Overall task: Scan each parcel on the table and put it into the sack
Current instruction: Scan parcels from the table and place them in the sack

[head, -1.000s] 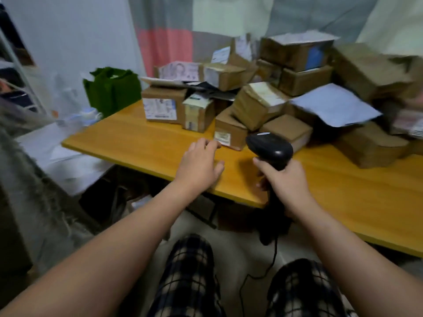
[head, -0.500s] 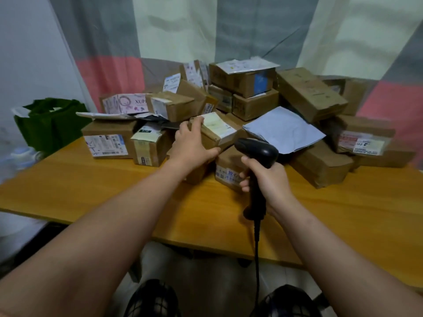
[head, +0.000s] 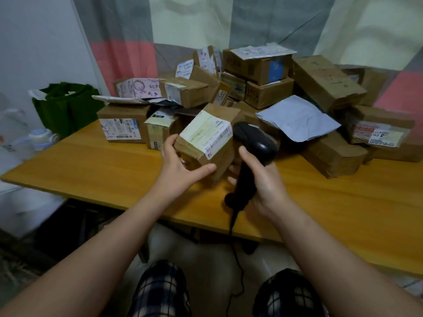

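Smooth wood table, boxy cardboard parcel, blk scanner

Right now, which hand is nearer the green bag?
Left. The left hand, holding a box, is right of the bag; the right hand, gripping the scanner, farther right.

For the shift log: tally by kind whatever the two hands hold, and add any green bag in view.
Cardboard parcel: 1, gripped by the left hand
Barcode scanner: 1, gripped by the right hand
Green fabric bag: 1, beyond the table's left end
Total: 3
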The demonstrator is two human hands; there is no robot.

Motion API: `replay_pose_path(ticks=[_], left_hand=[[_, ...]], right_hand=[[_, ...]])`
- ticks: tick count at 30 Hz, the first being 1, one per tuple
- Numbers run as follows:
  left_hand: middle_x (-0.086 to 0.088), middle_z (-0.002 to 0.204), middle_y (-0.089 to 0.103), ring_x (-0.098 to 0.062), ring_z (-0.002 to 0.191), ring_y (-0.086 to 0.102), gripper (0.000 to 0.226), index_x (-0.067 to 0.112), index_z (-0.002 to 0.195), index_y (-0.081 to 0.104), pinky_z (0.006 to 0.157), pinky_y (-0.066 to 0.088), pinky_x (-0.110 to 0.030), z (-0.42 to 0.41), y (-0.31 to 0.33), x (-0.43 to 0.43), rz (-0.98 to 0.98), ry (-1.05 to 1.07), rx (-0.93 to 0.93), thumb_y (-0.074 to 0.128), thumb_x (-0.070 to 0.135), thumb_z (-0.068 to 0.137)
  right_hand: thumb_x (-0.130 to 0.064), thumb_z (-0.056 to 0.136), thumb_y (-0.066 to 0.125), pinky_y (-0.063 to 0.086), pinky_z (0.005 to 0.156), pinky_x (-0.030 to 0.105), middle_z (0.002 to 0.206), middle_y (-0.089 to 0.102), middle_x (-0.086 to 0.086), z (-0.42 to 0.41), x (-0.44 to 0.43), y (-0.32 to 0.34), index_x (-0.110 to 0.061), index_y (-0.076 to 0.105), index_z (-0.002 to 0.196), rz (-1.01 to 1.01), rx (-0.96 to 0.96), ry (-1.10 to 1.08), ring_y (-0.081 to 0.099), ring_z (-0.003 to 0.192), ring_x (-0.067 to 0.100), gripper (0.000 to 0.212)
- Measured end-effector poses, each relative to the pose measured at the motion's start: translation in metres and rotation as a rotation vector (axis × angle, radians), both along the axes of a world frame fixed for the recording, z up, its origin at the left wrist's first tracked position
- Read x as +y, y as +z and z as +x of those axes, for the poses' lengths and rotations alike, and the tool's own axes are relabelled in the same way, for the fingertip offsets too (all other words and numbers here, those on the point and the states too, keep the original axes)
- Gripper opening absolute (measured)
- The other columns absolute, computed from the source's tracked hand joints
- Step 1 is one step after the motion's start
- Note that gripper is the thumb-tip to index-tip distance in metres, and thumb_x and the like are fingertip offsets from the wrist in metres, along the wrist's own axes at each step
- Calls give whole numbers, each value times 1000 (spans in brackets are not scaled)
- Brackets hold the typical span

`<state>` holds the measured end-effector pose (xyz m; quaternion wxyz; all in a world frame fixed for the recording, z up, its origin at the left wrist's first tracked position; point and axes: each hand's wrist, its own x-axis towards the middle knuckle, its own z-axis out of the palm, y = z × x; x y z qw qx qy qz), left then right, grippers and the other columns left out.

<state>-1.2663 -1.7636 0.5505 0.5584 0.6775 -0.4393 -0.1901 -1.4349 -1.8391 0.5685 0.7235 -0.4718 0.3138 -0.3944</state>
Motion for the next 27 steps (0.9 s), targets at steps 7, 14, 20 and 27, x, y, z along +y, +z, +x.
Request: replay_pose_path(ticks=[7, 14, 20, 27], left_hand=[[-3, 111, 58, 0, 88, 62, 34, 13, 108, 32, 69, 51, -15, -4, 4, 18, -91, -37, 130, 57, 30, 92], [-2, 147, 24, -11, 124, 43, 105, 35, 150, 8, 100, 42, -27, 5, 13, 27, 74, -99, -156, 79, 36, 73], [4, 136, 49, -15, 123, 53, 93, 50, 142, 19, 99, 48, -36, 23, 40, 35, 303, -443, -86, 76, 43, 69], [-6, 111, 58, -20, 89, 60, 21, 22, 98, 56, 81, 54, -31, 35, 19, 37, 73, -213, -24, 66, 8, 86]], right_hand=[[-26, 74, 78, 52, 98, 34, 118, 70, -7, 0, 25, 2, -23, 63, 123, -310, 15, 66, 63, 112, 7, 51], [-13, 70, 85, 55, 86, 29, 106, 68, -15, -14, 12, 7, -35, 64, 104, -579, 369, 89, 64, 102, 5, 46], [-6, 74, 79, 56, 88, 29, 113, 68, -7, -34, 3, 22, -35, 59, 110, -554, 424, 453, 64, 107, 7, 50], [-25, 83, 74, 60, 76, 37, 102, 70, -1, -24, 3, 13, -28, 66, 103, -470, 427, 201, 69, 90, 21, 22]])
